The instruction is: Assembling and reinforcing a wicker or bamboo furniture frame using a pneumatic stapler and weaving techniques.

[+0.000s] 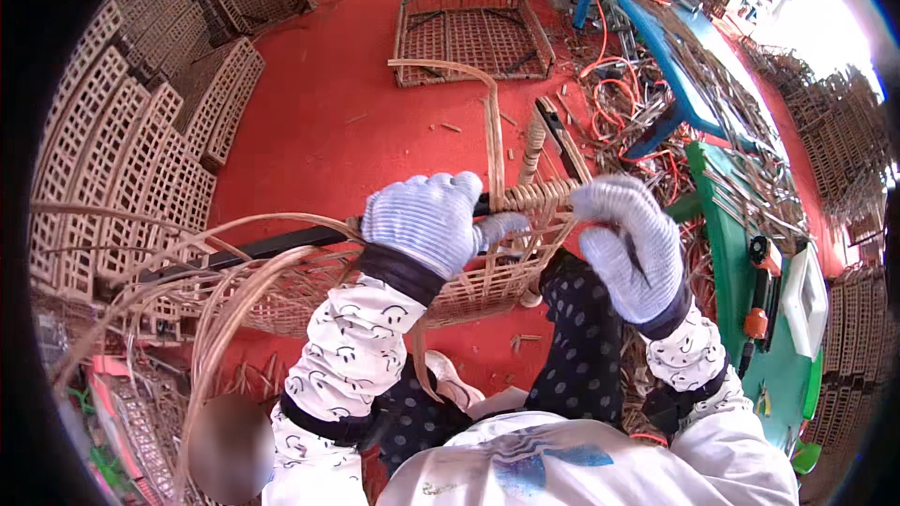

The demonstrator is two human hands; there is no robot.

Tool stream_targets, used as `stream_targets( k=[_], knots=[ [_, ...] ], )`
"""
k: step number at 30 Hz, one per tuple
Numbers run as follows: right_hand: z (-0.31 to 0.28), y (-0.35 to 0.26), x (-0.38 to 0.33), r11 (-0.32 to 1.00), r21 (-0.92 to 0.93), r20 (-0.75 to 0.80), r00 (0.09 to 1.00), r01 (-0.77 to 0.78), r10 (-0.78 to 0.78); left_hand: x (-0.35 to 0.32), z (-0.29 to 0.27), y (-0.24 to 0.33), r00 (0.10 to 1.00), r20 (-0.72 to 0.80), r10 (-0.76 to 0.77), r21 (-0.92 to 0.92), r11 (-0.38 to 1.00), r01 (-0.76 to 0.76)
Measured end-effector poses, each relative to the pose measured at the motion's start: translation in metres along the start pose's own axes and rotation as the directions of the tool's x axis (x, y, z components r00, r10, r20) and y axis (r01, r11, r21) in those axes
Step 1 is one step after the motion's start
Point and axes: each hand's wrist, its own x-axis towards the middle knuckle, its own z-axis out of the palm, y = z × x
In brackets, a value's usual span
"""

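A woven rattan basket (319, 290) with a black bar frame rests across in front of my legs. My left hand (422, 220), in a grey knitted glove, is closed round the black bar of its top edge, the thumb under the wrapped part. Right of that hand, cane wrapping (539, 194) coils tightly round the bar. One flat cane strip (494, 131) rises from it and bends to the left at its top. My gloved right hand (633, 244) is curled beside the right end of the wrapping; whatever its fingers hold is hidden.
Long loose cane strands (253, 290) arch out at the left. Another rattan basket (473, 37) lies on the red floor ahead. Stacked woven panels (122, 150) line the left side. A green table (750, 319) with a power tool (761, 290) and a blue table (689, 66) stand at the right.
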Motion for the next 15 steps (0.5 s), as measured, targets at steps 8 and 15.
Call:
stream_targets(
  k=[8,15],
  knots=[
    [0.051,-0.06,0.004,0.867,0.35,0.282,0.923,-0.354,0.263,-0.076,-0.037,0.03,0.993,0.117,0.006,-0.063,0.998,0.002],
    [0.045,-0.088,-0.017,0.255,0.842,0.322,0.823,-0.475,0.468,-0.09,-0.035,0.024,0.967,0.227,0.112,-0.258,0.965,-0.051]
  ],
)
